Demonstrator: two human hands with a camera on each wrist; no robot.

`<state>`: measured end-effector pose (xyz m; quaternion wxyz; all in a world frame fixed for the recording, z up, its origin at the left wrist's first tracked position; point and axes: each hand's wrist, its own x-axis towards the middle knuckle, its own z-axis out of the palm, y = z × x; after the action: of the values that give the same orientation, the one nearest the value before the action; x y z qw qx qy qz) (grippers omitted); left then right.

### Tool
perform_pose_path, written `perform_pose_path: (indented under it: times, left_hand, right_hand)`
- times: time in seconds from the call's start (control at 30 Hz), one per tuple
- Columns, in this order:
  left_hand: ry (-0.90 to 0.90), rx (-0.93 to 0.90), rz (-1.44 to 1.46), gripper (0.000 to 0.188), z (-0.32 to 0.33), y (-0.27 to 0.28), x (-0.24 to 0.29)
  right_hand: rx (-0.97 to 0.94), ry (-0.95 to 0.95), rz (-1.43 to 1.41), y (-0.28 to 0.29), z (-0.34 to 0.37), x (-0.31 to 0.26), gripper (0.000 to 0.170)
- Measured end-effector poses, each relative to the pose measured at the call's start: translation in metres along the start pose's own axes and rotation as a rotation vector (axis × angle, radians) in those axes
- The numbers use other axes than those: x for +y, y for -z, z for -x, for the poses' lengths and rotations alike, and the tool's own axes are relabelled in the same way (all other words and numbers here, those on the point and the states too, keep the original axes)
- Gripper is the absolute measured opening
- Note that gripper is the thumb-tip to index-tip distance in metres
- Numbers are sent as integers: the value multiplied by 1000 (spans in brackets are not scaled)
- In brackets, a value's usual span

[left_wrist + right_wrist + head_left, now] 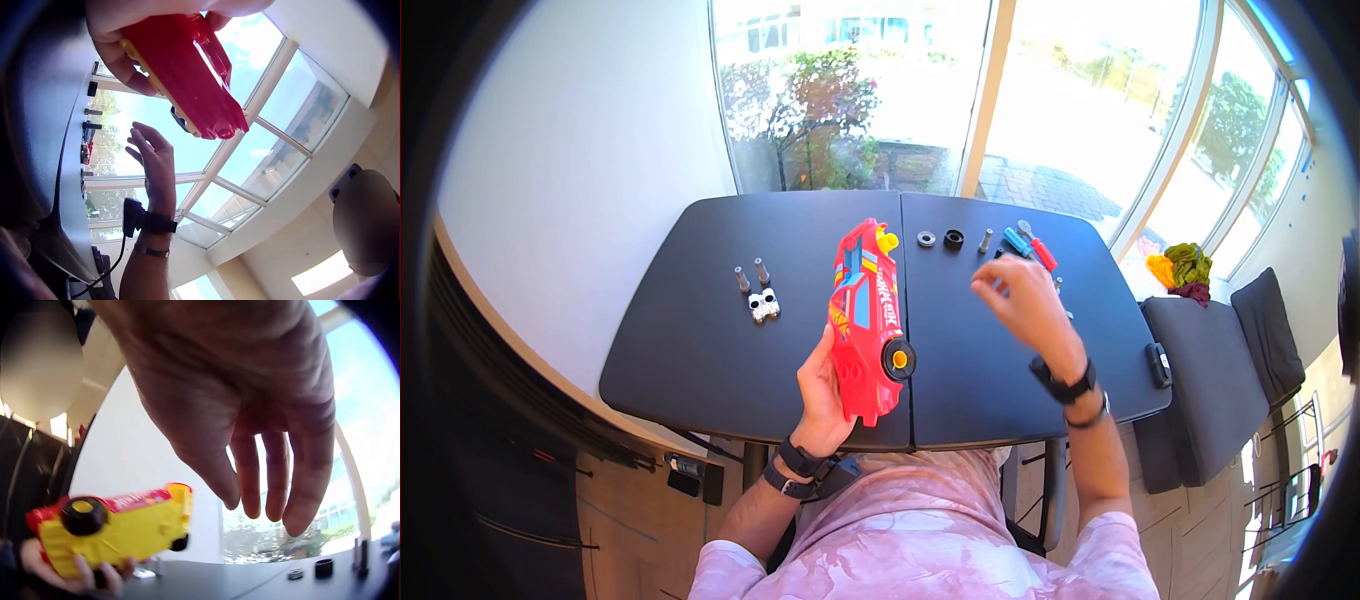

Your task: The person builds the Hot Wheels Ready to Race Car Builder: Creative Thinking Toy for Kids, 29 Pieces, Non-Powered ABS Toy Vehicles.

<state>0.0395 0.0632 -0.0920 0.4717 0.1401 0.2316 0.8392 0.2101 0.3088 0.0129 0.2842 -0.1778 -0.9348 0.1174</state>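
On the side of the red plastic toy car with black wheels and yellow underside [862, 345], you can see white lettering [889, 297] set lengthwise along the body. Read the first word as HOT; the second appears to begin with WH, and you cannot confirm its remaining letters. In your right wrist view, the lettering is too blurred to read.

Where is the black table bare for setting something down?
On the table, the left half is bare between the shiny silver part and near edge; the right half, between the held red toy car and right hand. Crowded: the far right, with grey ring, black ring, silver bolt, blue-handled tool and red-handled tool.
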Motion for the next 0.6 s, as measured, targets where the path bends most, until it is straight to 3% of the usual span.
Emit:
perform_pose_path:
  times: [0.13, 0.27, 0.37, 0.47, 0.6]
  left_hand:
    - [-9, 4, -1, 56, 2, -4, 1]
    - [2, 20, 8, 56, 2, -3, 1]
    - [16, 23, 4, 56, 2, -5, 1]
    - [18, 8, -5, 57, 1, -2, 2]
    - [6, -10, -17, 60, -1, 2, 0]
  right_hand:
    - [46, 172, 368, -27, -43, 68, 19]
    - [-159, 242, 764, -58, -58, 115, 19]
    - [-229, 254, 848, -74, -57, 126, 18]
    - [-212, 218, 908, -68, -55, 117, 19]
    - [-58, 149, 388, -42, -47, 74, 21]
